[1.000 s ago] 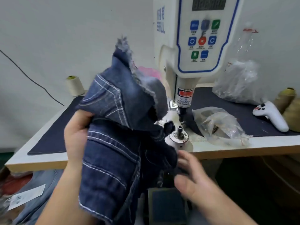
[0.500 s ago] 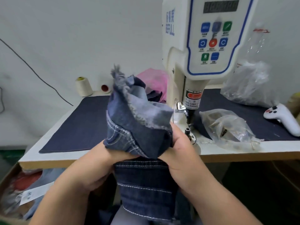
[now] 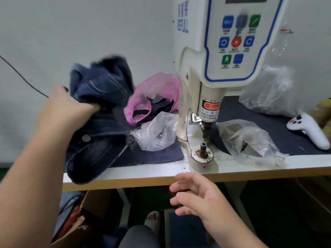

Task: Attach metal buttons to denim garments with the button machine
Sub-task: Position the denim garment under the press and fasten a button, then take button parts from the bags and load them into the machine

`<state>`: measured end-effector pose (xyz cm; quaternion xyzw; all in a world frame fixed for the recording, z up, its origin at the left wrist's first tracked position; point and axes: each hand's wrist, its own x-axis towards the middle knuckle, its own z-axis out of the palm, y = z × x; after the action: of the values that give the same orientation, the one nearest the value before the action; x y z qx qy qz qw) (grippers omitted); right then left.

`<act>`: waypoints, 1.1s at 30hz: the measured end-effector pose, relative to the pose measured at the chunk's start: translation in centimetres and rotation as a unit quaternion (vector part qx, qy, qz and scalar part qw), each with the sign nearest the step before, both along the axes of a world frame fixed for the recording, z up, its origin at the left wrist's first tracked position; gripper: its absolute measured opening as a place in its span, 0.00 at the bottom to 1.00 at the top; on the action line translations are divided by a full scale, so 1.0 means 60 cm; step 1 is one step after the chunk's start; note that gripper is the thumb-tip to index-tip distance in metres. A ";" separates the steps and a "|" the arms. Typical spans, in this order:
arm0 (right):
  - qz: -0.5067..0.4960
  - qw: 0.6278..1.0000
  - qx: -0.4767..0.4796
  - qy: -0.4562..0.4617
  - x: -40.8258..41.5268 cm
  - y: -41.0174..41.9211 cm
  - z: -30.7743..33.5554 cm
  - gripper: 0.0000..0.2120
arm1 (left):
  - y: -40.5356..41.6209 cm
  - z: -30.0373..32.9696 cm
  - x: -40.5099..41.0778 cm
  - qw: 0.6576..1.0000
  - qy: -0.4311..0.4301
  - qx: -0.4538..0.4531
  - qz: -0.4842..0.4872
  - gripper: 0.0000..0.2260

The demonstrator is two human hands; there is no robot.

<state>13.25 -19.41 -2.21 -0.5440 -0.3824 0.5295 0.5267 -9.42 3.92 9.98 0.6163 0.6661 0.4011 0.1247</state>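
A dark denim garment point(image 3: 100, 111) lies bunched on the left of the table, its lower edge hanging over the front edge. A metal button point(image 3: 86, 138) shows on it. My left hand point(image 3: 69, 108) grips the garment in its bunched middle. The white button machine point(image 3: 215, 51) stands at the centre right, with its bare lower die post point(image 3: 203, 149) under the punch. Below the table's front edge, in front of the die, my right hand point(image 3: 198, 196) hovers with loosely spread fingers and holds nothing.
A pink bag point(image 3: 157, 90) with dark cloth and a clear bag point(image 3: 157, 133) lie between garment and machine. Another clear bag point(image 3: 249, 138) sits right of the die, a white handheld controller point(image 3: 308, 129) at far right. A cardboard box point(image 3: 86, 217) stands under the table.
The garment went from in front of the die, held in both hands, to the table's left side. My right hand let go and dropped below the table edge.
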 end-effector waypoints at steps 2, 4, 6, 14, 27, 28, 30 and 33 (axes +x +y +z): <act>-0.011 1.000 -0.008 -0.010 0.008 -0.003 -0.005 0.20 | 0.006 -0.037 0.025 0.994 0.103 -0.047 -0.003 0.34; -0.027 1.000 -0.008 -0.011 0.020 -0.005 -0.008 0.20 | 0.005 -0.079 0.046 0.987 0.135 -0.091 -0.005 0.33; -0.041 0.999 -0.001 -0.016 0.035 -0.008 -0.010 0.18 | 0.008 -0.112 0.057 0.982 0.174 -0.069 0.018 0.29; -0.118 0.989 0.057 -0.068 0.100 -0.014 -0.001 0.09 | -0.022 -0.142 0.169 0.936 0.180 0.072 -0.292 0.10; -0.303 0.889 0.051 -0.340 0.230 0.062 0.020 0.09 | 0.037 -0.196 0.244 0.929 0.259 -0.071 -0.255 0.12; -0.299 0.888 0.049 -0.345 0.229 0.069 0.011 0.09 | 0.039 -0.196 0.244 0.931 0.255 -0.073 -0.253 0.11; -0.300 0.882 0.055 -0.360 0.228 0.077 -0.009 0.10 | 0.040 -0.197 0.243 0.933 0.249 -0.071 -0.250 0.09; -0.339 0.857 0.078 -0.380 0.229 0.073 -0.023 0.09 | 0.039 -0.199 0.242 0.933 0.249 -0.066 -0.251 0.08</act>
<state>27.01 -15.00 -3.57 -0.7562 -0.3844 0.0386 0.5281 5.12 6.28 -1.98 0.8338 0.5244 0.1456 0.0922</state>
